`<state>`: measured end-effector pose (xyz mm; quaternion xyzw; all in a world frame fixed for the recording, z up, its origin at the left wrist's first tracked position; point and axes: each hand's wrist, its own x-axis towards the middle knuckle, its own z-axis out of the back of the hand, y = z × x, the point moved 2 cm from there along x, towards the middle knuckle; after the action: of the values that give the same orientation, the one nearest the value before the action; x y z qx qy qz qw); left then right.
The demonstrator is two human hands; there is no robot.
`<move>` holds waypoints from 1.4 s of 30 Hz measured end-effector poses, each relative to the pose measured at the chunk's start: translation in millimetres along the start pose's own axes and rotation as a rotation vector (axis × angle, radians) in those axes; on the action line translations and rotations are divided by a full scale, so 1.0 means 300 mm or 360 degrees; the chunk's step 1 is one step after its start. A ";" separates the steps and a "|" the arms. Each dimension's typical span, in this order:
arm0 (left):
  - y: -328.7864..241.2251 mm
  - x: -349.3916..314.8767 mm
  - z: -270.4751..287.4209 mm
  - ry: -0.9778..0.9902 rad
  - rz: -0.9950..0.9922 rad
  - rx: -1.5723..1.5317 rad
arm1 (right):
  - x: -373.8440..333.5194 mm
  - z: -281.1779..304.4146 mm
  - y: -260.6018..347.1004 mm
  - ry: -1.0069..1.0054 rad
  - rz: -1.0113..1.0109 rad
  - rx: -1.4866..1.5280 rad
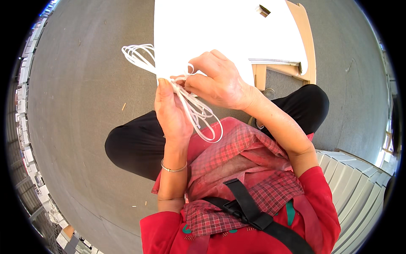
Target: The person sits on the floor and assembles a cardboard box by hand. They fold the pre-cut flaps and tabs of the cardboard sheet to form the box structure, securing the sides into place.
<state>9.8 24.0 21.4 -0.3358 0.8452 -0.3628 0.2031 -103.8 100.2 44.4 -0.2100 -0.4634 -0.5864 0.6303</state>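
A bundle of thin white cable (146, 64) is gathered at its middle, with loops fanning out on both sides. My left hand (172, 113) is closed around that middle, thumb pointing up along it. Just to the right, my right hand (220, 81) pinches a short white end that curls beside its fingers. The exact grip of the right fingertips is partly hidden. Both hands are over the near left part of a bright white panel (203, 29), which has a small square cutout.
Tan cardboard (311, 42) lies under the panel's right side. My bent knees in black trousers flank the work. Several pale panels or flat boxes (349, 186) are lined up at the lower right. Small scraps dot the grey floor (80, 118), and stacked goods line the far left rim.
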 end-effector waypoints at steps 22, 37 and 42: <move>-0.836 0.180 1.125 -0.0620 0.1733 0.4171 | -0.990 -0.035 -0.559 0.0204 -0.2875 -0.0462; 0.106 0.689 1.075 -0.0164 0.1396 0.1524 | -1.077 -0.053 -0.681 0.0075 -0.2622 -0.0461; 0.204 0.703 1.006 -0.0289 0.1471 0.0606 | -1.042 -0.034 -0.711 -0.0042 -0.2729 -0.0448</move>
<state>15.1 -239.4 -243.0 0.0861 0.8033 -0.3520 0.4726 -262.8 214.4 -279.7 0.1289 -0.3920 -0.9085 -0.0662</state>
